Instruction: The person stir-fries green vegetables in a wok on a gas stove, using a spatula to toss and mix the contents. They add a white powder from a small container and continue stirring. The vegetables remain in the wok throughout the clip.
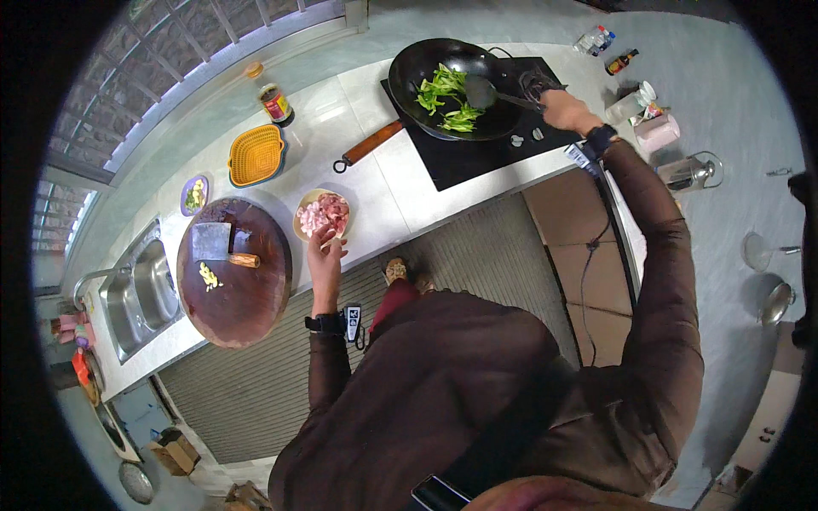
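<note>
In my right hand [567,111] is the handle of a dark spatula [481,92], closed in my fingers. The spatula's head rests inside a black wok [409,72] among chopped green vegetables [443,83]. The wok sits on a black cooktop [456,166], its wooden handle [375,143] pointing toward the near left. My left hand [325,253] is over the near rim of a small bowl [300,223] of cut raw meat [326,211]. Its fingers are apart and hold nothing; whether the fingertips touch the meat I cannot tell.
A round chopping board [247,298] bears a cleaver [211,242] and chopped pale pieces [209,277]. Around it are a sink [141,298], a small purple plate [185,204], a yellow basket [256,157] and a sauce bottle [274,104]. Bottles and jars [629,105] line the right wall.
</note>
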Action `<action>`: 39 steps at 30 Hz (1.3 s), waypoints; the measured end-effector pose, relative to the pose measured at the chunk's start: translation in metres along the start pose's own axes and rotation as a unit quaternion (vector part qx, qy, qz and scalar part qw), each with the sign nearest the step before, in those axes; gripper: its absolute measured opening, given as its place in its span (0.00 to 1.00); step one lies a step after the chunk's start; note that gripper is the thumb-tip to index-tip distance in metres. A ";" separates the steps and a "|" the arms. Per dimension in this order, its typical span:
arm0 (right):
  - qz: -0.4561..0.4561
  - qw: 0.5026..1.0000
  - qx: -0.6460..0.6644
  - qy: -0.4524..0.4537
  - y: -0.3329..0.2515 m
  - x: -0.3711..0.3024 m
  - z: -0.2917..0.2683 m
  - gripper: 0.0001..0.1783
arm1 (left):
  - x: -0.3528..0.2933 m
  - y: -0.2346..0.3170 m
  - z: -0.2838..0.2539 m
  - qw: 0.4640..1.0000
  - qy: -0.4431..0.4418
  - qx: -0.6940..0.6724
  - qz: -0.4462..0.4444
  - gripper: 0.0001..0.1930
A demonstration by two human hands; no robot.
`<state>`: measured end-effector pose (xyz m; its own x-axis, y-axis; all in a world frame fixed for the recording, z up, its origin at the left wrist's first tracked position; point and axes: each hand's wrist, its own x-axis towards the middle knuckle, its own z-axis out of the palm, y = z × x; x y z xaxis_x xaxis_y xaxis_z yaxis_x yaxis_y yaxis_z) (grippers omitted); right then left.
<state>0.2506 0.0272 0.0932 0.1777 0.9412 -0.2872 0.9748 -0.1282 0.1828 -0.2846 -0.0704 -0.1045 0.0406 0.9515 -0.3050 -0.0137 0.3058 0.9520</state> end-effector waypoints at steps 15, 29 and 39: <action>-0.069 0.991 0.079 0.087 0.001 0.084 0.045 0.17 | 0.033 0.007 -0.011 1.000 0.014 -0.020 0.016 0.21; -0.051 0.971 0.222 0.073 -0.050 0.050 0.042 0.19 | 0.050 0.013 0.036 0.998 0.030 -0.009 0.051 0.31; -0.202 0.956 0.210 -0.036 0.007 0.005 0.026 0.16 | 0.084 0.035 0.090 0.992 -0.012 -0.095 0.080 0.31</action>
<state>0.2620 0.0231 0.0684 -0.2297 0.9188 -0.3209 0.9318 0.1124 -0.3450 -0.1914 0.0168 -0.0942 0.0473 0.9879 -0.1477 -0.2094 0.1544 0.9656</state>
